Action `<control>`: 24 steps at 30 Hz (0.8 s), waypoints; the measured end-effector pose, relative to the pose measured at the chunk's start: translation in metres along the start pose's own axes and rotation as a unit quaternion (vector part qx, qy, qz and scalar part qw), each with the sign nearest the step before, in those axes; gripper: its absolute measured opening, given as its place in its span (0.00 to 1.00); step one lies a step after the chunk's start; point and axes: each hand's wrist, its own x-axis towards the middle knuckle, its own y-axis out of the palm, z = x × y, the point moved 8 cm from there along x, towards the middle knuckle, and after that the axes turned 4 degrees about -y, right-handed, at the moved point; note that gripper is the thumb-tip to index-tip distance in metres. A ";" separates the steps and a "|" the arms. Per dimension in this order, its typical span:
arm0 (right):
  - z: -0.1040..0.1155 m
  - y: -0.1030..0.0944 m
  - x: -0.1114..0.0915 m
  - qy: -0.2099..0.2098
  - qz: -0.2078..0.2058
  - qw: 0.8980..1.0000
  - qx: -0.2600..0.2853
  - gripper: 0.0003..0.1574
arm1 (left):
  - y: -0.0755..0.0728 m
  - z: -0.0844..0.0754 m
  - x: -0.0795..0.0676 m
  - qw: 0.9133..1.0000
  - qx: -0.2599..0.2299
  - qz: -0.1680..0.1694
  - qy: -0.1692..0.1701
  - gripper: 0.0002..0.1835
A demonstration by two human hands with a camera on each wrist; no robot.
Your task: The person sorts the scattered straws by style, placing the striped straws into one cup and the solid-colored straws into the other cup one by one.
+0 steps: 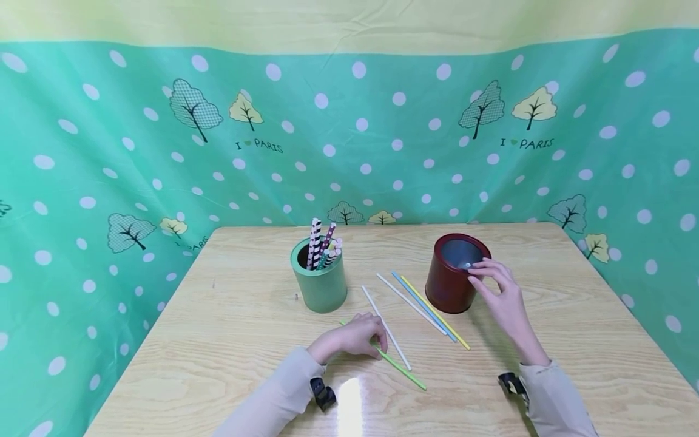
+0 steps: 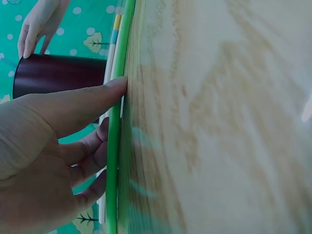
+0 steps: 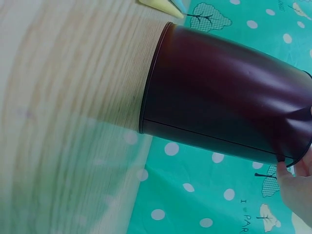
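My left hand (image 1: 360,335) is on the wooden table, its thumb and fingers curled about a thin green straw (image 1: 403,371). In the left wrist view the thumb tip overlaps the green straw (image 2: 113,161), with the other fingertips beside it. My right hand (image 1: 501,297) holds the rim of a dark red cylindrical container (image 1: 452,291), thumb outside and fingers over the opening. The right wrist view shows the thumb (image 3: 283,170) at the rim of the container (image 3: 219,92). A small whitish round spot, its kind unclear, shows inside by the fingertips.
A green container (image 1: 322,294) with several patterned straws (image 1: 315,243) stands at the back left. Between the containers and hands lie a white straw (image 1: 384,325), another white straw (image 1: 406,300), a blue straw (image 1: 420,300) and a yellow straw (image 1: 437,314). A dotted curtain (image 1: 349,133) hangs behind the table.
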 end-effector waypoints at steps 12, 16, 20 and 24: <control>-0.034 0.001 -0.005 -0.017 -0.004 1.000 0.005 0.11 | 0.001 0.001 0.002 0.999 -0.049 -0.017 0.018 0.05; -0.045 0.001 -0.006 -0.017 -0.007 1.000 -0.020 0.12 | -0.002 -0.002 0.002 0.995 -0.083 -0.017 0.047 0.06; -0.072 0.002 -0.009 -0.012 -0.012 0.999 -0.034 0.15 | -0.008 -0.005 0.001 0.990 -0.124 -0.022 0.060 0.06; -0.085 0.002 -0.011 -0.013 -0.017 0.999 -0.042 0.16 | -0.015 -0.004 0.000 0.987 -0.146 -0.041 0.057 0.06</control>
